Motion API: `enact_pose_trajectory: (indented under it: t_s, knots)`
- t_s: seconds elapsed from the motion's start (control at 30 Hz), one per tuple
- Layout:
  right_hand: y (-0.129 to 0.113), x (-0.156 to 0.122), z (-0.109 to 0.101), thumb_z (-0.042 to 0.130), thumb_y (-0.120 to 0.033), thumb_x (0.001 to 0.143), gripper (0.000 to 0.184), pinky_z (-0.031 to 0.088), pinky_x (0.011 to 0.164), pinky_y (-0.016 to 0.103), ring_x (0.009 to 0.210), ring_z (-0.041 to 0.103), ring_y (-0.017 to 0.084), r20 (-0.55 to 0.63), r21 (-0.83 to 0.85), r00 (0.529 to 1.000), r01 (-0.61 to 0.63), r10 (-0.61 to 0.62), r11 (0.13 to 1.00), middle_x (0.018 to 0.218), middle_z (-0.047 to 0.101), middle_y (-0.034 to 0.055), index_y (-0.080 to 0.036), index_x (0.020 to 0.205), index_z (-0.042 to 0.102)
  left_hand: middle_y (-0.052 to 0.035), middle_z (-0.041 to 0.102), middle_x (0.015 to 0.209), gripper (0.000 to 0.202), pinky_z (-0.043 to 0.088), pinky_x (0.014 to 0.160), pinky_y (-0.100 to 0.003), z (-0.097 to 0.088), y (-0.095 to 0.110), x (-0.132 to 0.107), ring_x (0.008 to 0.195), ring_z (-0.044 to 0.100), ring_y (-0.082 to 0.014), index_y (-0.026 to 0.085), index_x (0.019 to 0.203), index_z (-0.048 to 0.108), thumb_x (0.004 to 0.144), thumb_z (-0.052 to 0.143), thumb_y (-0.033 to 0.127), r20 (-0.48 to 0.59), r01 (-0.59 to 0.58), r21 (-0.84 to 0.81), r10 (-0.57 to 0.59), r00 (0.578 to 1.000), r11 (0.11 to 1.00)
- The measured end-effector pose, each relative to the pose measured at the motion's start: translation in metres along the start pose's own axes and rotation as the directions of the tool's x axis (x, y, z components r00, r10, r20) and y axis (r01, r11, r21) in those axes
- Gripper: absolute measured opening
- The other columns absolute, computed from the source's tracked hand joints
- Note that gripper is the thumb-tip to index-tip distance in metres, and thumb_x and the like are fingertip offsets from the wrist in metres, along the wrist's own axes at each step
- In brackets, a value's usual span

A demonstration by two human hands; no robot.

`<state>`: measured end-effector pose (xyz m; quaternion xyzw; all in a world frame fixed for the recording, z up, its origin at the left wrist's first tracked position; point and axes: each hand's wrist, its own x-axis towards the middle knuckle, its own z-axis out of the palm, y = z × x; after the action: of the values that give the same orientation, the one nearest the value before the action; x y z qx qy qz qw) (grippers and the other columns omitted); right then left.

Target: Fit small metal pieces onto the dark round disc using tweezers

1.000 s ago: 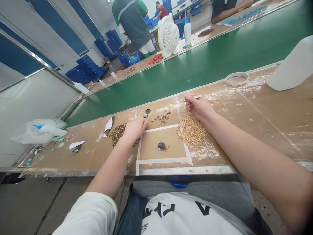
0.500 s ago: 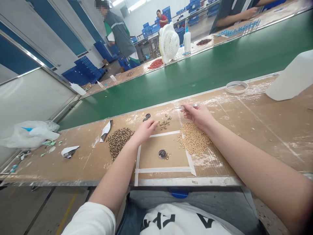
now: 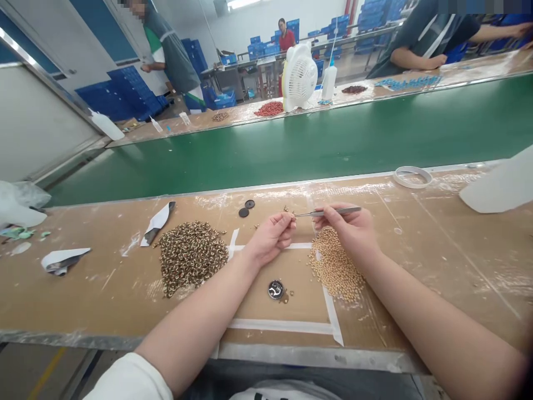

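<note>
My right hand (image 3: 352,228) holds a slim metal pick (image 3: 341,211) like a pen, its thin tip pointing left. That tip meets the pinched fingertips of my left hand (image 3: 275,236); whatever small thing they grip is mostly hidden. Left of my left hand spreads a heap of small brass-and-dark pieces (image 3: 191,255). Under my right wrist lies a pile of small round tan beads (image 3: 335,266). A small round dish of dark shiny liquid (image 3: 275,289) sits nearer me, inside a white tape outline (image 3: 287,326). A few loose pieces (image 3: 286,209) show just beyond my left fingertips.
Two black discs (image 3: 246,208) and curled paper scraps (image 3: 158,223) lie to the left. A white ring (image 3: 412,177) and a large white container (image 3: 499,186) stand at right. Beyond runs a green conveyor belt (image 3: 266,150), with a fan (image 3: 298,78) and several people across it.
My left hand has moved right from beside the loose pieces, and its fingertips now meet the pick's tip. My right hand keeps the pick. The camera view has tilted and shifted.
</note>
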<state>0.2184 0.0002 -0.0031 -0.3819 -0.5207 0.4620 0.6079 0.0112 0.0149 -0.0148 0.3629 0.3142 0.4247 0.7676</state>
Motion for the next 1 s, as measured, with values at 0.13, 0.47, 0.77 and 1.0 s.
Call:
enact_pose_trajectory:
  t_s: [0.13,0.47,0.77,1.0]
  knots:
    - [-0.004,-0.007,-0.001,0.068,-0.038,0.099,0.023,0.061,0.063,0.029,0.063,0.071,0.014,-0.065,-0.053,0.993,0.093,-0.096,0.994,0.073,0.074,0.0028,-0.020,0.092,0.079,0.0015,0.061,0.077,0.041,0.014,0.044,-0.018,0.007,0.000,-0.005,0.048,0.025,-0.0008,0.013,0.087,0.066,0.082,0.083,0.050,0.045,0.039,0.069,-0.042,0.998,0.997]
    - [-0.001,-0.005,-0.005,0.059,-0.038,0.104,0.023,0.057,0.060,0.029,0.061,0.067,0.014,-0.102,-0.012,0.989,0.104,-0.105,0.994,0.071,0.069,0.0005,-0.021,0.096,0.072,-0.0020,0.065,0.081,0.033,0.015,0.048,-0.022,0.012,-0.004,-0.011,0.051,0.028,-0.0026,0.013,0.089,0.068,0.087,0.080,0.044,0.101,0.055,0.135,-0.069,0.993,0.989]
    - [-0.008,-0.011,-0.002,0.058,-0.036,0.104,0.021,0.058,0.062,0.033,0.065,0.070,0.016,-0.012,-0.205,0.982,0.180,-0.187,0.962,0.074,0.070,0.0017,-0.022,0.096,0.072,0.0022,0.058,0.073,0.044,0.010,0.046,-0.021,0.020,-0.004,-0.010,0.048,0.020,-0.0016,0.014,0.082,0.063,0.085,0.078,0.055,0.038,0.109,0.010,-0.109,0.993,0.994]
    - [-0.010,-0.011,-0.003,0.056,-0.033,0.104,0.021,0.058,0.066,0.033,0.066,0.070,0.016,0.047,-0.349,0.973,0.226,-0.224,0.909,0.073,0.071,0.0020,-0.023,0.095,0.072,0.0010,0.060,0.077,0.042,0.010,0.045,-0.021,0.021,-0.004,-0.009,0.048,0.021,-0.0018,0.014,0.082,0.062,0.086,0.078,0.053,0.004,0.103,-0.010,-0.103,0.995,0.995]
